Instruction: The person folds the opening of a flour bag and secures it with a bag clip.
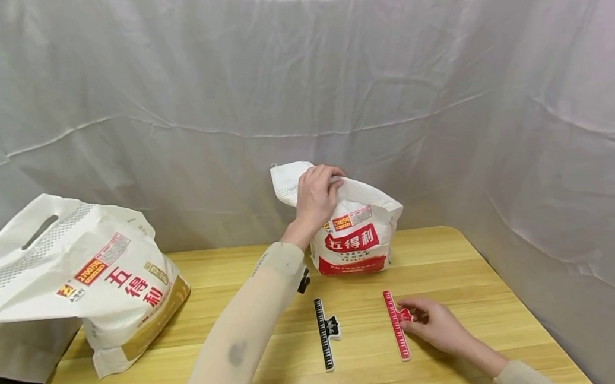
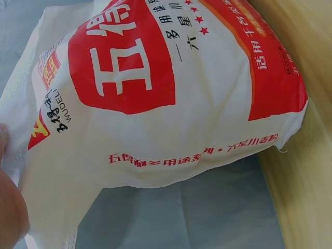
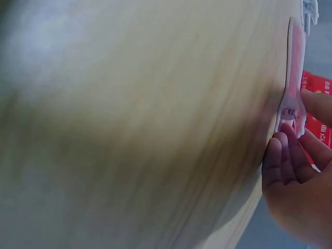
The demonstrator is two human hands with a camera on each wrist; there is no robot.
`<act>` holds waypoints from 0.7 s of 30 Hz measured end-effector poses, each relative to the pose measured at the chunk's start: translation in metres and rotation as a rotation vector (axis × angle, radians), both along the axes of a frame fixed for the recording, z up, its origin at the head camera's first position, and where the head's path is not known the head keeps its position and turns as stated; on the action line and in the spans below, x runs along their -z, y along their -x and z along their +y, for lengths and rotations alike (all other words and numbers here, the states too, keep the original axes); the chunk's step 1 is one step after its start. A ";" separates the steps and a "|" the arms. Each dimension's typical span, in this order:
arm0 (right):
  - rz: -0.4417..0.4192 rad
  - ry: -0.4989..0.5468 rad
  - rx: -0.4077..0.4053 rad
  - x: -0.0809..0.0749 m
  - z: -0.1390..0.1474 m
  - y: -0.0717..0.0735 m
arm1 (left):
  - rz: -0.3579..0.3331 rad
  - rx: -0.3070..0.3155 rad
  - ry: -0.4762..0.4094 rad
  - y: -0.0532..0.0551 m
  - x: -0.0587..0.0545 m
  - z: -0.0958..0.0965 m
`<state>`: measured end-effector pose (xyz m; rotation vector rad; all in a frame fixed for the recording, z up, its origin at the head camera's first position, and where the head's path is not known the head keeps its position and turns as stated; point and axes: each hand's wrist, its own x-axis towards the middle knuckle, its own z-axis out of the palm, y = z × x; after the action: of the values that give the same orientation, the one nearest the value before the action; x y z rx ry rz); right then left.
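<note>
left hand (image 1: pixel 318 194) reached forward, gripped wudeli flour bag (image 1: pixel 367 197) up top, right hand (image 1: pixel 439 327) low, pinched red piano-key clip (image 1: pixel 396 325), label (image 1: pixel 350 239) read 五得利

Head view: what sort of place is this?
Probably a small indoor space curtained off for recording: grey cloth hangs behind and to the right of a wooden table.

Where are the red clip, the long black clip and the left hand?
Red clip (image 1: pixel 395 325), head view, middle of its bar.
Long black clip (image 1: pixel 324 335), head view, middle of its bar.
Left hand (image 1: pixel 316 192), head view, its back.
</note>
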<state>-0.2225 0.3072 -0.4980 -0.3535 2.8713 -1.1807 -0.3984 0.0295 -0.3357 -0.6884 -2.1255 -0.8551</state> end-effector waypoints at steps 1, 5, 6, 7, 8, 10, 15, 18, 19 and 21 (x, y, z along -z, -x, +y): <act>-0.002 -0.002 0.001 0.000 0.000 0.000 | 0.002 0.000 -0.001 0.000 0.000 0.000; -0.011 0.002 0.003 0.000 0.000 0.000 | 0.006 -0.002 -0.004 0.000 0.001 0.000; -0.010 0.001 0.003 0.000 0.000 0.000 | 0.005 -0.003 -0.004 0.000 0.001 0.000; -0.009 0.000 0.005 0.000 0.000 0.000 | 0.003 -0.003 -0.004 0.000 0.001 0.000; -0.010 0.000 0.009 -0.001 0.000 0.000 | 0.001 -0.003 -0.003 0.000 0.001 0.000; -0.012 -0.002 0.020 -0.001 0.000 0.001 | -0.003 -0.005 -0.001 0.001 0.001 0.000; -0.039 0.010 0.043 -0.002 0.000 0.002 | -0.011 -0.011 -0.003 0.001 0.001 0.000; -0.047 0.016 0.044 -0.003 -0.001 0.002 | -0.019 -0.013 -0.003 0.001 0.002 0.000; -0.047 0.017 0.040 -0.003 -0.001 0.001 | -0.021 -0.013 -0.002 0.001 0.002 0.000; -0.053 0.022 0.049 -0.004 -0.001 0.000 | -0.025 -0.013 -0.001 0.001 0.002 0.000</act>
<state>-0.2226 0.3062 -0.4944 -0.2495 2.8398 -1.2102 -0.3991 0.0296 -0.3381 -0.6659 -2.1493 -0.8616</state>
